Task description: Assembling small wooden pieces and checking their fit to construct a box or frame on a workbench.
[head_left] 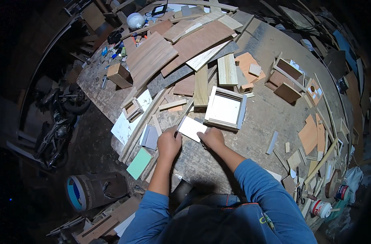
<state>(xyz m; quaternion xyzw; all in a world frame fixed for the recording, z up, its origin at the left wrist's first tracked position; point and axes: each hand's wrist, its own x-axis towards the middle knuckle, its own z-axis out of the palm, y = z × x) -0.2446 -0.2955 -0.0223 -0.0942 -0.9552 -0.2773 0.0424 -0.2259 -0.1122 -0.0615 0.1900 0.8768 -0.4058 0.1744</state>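
Observation:
Between my hands is a small white rectangular board, tilted over the worktable. My right hand grips its right end, thumb on top and fingers curled underneath. At the board's left end my left hand is closed, its fingers mostly hidden; a thin dark thing shows beside the thumb, too small to name. Just beyond the right hand rests a shallow square wooden box with a white inner bottom. Left of my left hand lie a grey panel and a pale green board.
Plywood sheets and wooden strips are piled on the far worktable. A small wooden frame stands to the left, an open wooden carcass to the right. Offcuts and a white tub lie near right; a bucket and motorcycle are left.

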